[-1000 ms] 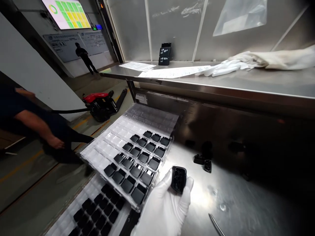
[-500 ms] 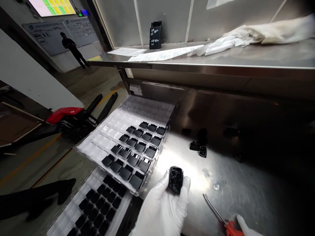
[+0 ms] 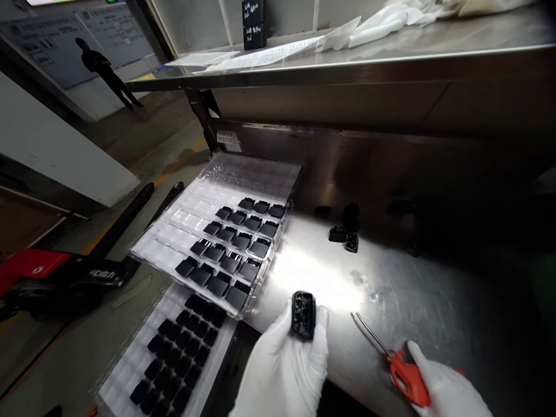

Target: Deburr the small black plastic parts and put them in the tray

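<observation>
While the left hand (image 3: pixel 282 370), in a white glove, is closed around a small black plastic housing (image 3: pixel 303 315), pinching it upright between thumb and fingers with its ribbed hollow side showing, the right hand (image 3: pixel 447 388), gloved the same way, sits nearer and to the right, its fingers wrapped around a red-handled screwdriver (image 3: pixel 406 376) whose thin steel shaft points far and left over the stainless steel worktop (image 3: pixel 391 278). The housing is held just above the worktop's near part, and the two hands are near each other but not touching. Left of the housing, a stack of clear plastic trays (image 3: pixel 243 174) tilts against the worktop's edge, holding rows of square black parts (image 3: pixel 230 262), with the far rows of pockets bare. Nearer and lower lies a white tray (image 3: pixel 125 370) with more black parts in rows. Farther along the worktop, two small black pieces (image 3: pixel 343 236) sit just beside each other. Above them, a steel shelf (image 3: pixel 391 58) carries white papers (image 3: pixel 260 57), a black labelled holder (image 3: pixel 254 24) and crumpled white cloth (image 3: pixel 382 20). Down to the left, a red pallet truck (image 3: pixel 30 263) stands on the floor, and well beyond it a person (image 3: pixel 102 69) stands facing a wall-mounted board (image 3: pixel 104 40).
</observation>
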`<state>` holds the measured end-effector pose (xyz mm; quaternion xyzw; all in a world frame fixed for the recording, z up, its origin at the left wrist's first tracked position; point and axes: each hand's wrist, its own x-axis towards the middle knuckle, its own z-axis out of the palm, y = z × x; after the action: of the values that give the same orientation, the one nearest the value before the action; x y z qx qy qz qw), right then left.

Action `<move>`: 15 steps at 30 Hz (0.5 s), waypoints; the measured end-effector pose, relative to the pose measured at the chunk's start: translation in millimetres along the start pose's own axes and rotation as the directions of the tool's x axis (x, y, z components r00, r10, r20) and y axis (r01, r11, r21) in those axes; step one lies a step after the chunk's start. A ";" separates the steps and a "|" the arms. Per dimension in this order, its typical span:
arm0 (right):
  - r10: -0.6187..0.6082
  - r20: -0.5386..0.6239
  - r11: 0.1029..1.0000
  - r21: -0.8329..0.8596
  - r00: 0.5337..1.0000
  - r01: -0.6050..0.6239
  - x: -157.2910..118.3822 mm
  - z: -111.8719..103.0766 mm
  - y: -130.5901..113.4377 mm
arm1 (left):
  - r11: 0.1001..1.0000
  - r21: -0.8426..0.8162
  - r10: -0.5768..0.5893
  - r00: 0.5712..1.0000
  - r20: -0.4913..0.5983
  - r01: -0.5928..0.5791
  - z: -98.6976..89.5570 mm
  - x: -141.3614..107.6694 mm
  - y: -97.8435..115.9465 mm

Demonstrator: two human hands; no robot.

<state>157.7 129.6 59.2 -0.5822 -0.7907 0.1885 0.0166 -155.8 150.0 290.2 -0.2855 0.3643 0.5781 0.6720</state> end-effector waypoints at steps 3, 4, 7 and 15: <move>-0.033 -0.034 0.999 -0.014 0.999 0.033 -2.4 0.4 0.0 | 0.998 -0.054 -0.038 0.999 -0.008 0.038 -3.3 -6.2 -1.6; -0.048 -0.042 0.999 -0.020 0.998 0.048 -3.7 0.6 0.5 | 0.996 -0.064 -0.058 0.998 -0.009 0.057 -5.2 -7.7 -1.9; -0.098 -0.071 0.995 -0.036 0.993 0.095 -7.2 1.3 1.7 | 0.990 -0.054 -0.128 0.992 -0.016 0.127 -10.2 -10.9 -4.0; -0.167 -0.214 0.982 -0.124 0.962 0.143 -8.5 -8.4 -11.1 | 0.998 0.022 -0.061 0.998 -0.022 0.061 -30.5 -1.6 -20.4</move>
<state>152.4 121.3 72.1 -0.5359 -0.8361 0.0770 0.0889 -140.8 121.1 273.3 -0.2951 0.3689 0.5502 0.6886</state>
